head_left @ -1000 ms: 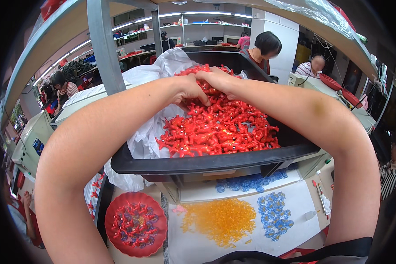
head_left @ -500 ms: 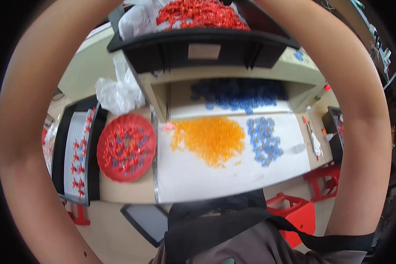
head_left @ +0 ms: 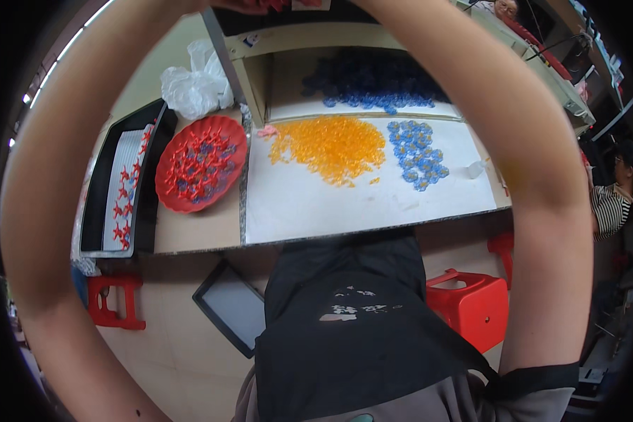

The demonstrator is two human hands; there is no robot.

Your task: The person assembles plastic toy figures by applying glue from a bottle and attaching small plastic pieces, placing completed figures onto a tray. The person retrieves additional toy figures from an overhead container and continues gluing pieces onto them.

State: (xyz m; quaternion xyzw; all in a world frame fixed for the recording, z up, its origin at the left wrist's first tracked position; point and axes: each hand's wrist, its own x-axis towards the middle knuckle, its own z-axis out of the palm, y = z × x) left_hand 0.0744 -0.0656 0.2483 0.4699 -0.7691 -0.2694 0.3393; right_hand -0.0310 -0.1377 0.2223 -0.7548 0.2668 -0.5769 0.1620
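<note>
My two bare forearms arch up both sides of the head view to its top edge. A sliver of my left hand [head_left: 250, 5] shows there, in front of the black bin [head_left: 295, 21]; a bit of red lies by its fingers, and the frame cuts off their grip. My right hand is beyond the top edge. Below, a heap of small orange translucent pieces [head_left: 330, 144] lies on a white sheet [head_left: 316, 218], with a patch of blue flower-like pieces [head_left: 415, 151] to its right. A red scalloped plate [head_left: 190, 205] at the left holds red and dark pieces.
A black tray [head_left: 163, 137] with red figures in a row stands far left, near a white plastic bag [head_left: 197, 88]. More blue pieces [head_left: 380, 95] fill the shelf. Red stools [head_left: 475, 309] and a dark-framed panel [head_left: 232, 309] stand below. A person in stripes [head_left: 608, 211] is at right.
The view has tipped downward, so table and bin sit higher in the picture; the bin's red contents have left the frame. A bit of my left hand has come into sight at the top.
</note>
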